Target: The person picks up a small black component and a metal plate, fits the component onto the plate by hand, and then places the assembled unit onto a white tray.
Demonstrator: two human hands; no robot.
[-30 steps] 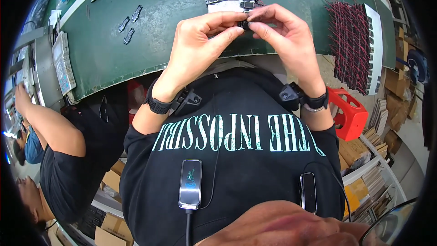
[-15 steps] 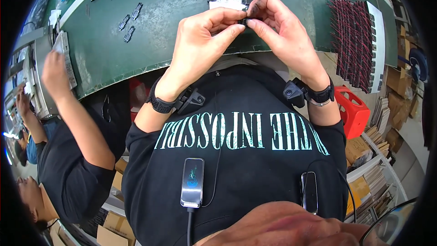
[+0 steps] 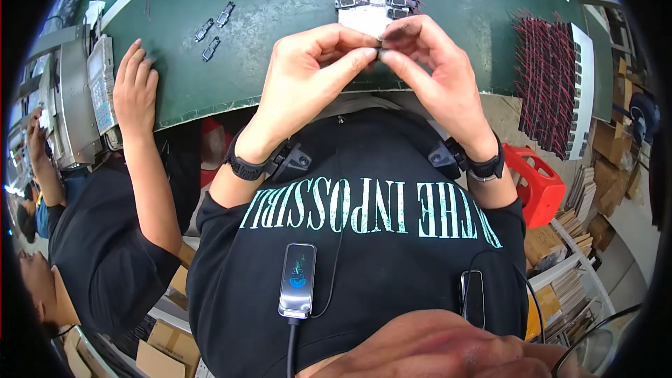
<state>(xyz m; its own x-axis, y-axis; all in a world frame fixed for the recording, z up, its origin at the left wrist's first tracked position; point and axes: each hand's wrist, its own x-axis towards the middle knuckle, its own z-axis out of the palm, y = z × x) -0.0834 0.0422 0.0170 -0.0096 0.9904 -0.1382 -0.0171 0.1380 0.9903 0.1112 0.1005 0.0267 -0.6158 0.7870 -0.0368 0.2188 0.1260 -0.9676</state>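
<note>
My left hand (image 3: 305, 63) and my right hand (image 3: 435, 63) meet over the near edge of the green table. Thumbs and fingertips of both are pinched around a small black part (image 3: 379, 52). Most of that part is hidden by the fingers, so its exact kind cannot be made out. Dark smudges mark the right fingers. Just beyond my hands, two columns of small black modules (image 3: 352, 1) with thin wires lie on a white sheet (image 3: 364, 19). Farther left, three loose black modules (image 3: 210, 48) rest on the table.
At the right, a white board (image 3: 580, 87) carries dense rows of black modules with red wires (image 3: 547, 84). A co-worker's hand (image 3: 135, 91) rests at the table's left edge by a grey machine with a keypad (image 3: 102, 87). A red stool (image 3: 535, 185) stands below right.
The table and its contents appear shifted down and slightly right in the view. My hands keep their pinch on the black part. The co-worker's hand has moved right, onto the table's edge.
</note>
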